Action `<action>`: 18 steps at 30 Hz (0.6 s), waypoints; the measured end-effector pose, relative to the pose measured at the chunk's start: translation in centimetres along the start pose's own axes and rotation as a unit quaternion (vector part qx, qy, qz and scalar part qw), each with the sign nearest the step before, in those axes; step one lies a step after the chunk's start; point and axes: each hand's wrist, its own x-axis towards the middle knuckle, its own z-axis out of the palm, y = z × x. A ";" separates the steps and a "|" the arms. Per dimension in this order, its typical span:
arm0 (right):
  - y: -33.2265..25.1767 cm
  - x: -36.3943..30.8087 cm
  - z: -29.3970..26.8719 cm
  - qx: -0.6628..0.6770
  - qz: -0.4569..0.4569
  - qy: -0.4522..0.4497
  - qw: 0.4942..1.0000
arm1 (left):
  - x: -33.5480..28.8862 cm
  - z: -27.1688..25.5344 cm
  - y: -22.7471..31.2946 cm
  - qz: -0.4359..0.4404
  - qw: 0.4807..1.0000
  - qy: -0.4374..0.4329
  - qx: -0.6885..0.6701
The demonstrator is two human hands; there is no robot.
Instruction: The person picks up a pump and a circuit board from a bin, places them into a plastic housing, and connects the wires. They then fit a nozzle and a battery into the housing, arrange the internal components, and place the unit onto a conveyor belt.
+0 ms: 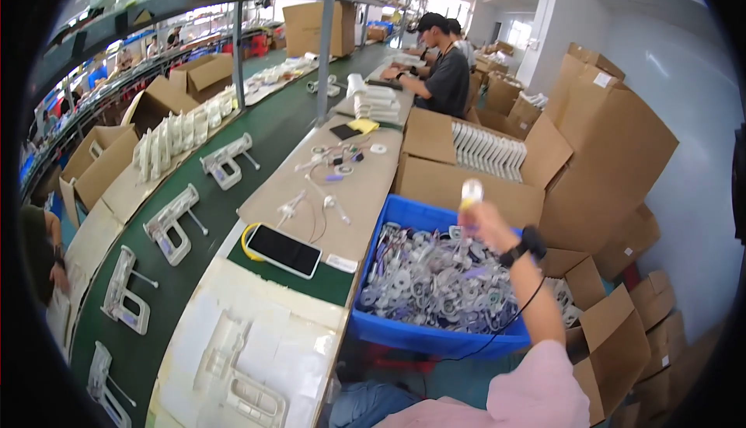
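Observation:
My right hand [487, 226], with a dark band on its wrist, is raised over the far right part of a blue bin [435, 341]. Its fingers are closed on a small white part [471, 190] with a rounded top and a yellowish lower side; blur hides its exact kind. Below the hand, the bin holds a heap of small clear and white plastic parts [427, 280] with bits of purple and wire. On the bench to the left lies a white plastic handle-shaped housing [241, 377]. My left hand is out of sight.
Several similar housings [175, 226] lie on the green conveyor [256, 136]. A phone [284, 251] and loose wired parts [338, 164] rest on the bench. Open cartons [466, 187] stand beyond and right of the bin. A co-worker [443, 70] sits farther along; a thin black cord [497, 335] crosses the bin.

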 end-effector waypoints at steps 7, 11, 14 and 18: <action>17.2 -6.2 6.2 -0.380 -0.269 0.104 0.879 | -1.7 1.5 0.5 0.014 0.998 -0.058 -0.003; 15.5 -8.1 10.6 -0.558 -0.099 -0.196 0.800 | -1.4 1.5 1.0 -0.027 0.998 -0.041 0.028; 16.3 -7.4 11.7 -0.571 -0.111 -0.238 0.778 | -1.5 2.6 1.4 -0.047 0.997 -0.062 0.022; 15.8 -5.7 9.5 -0.398 -0.058 -0.223 0.888 | -1.8 3.1 0.8 -0.035 0.996 -0.084 0.016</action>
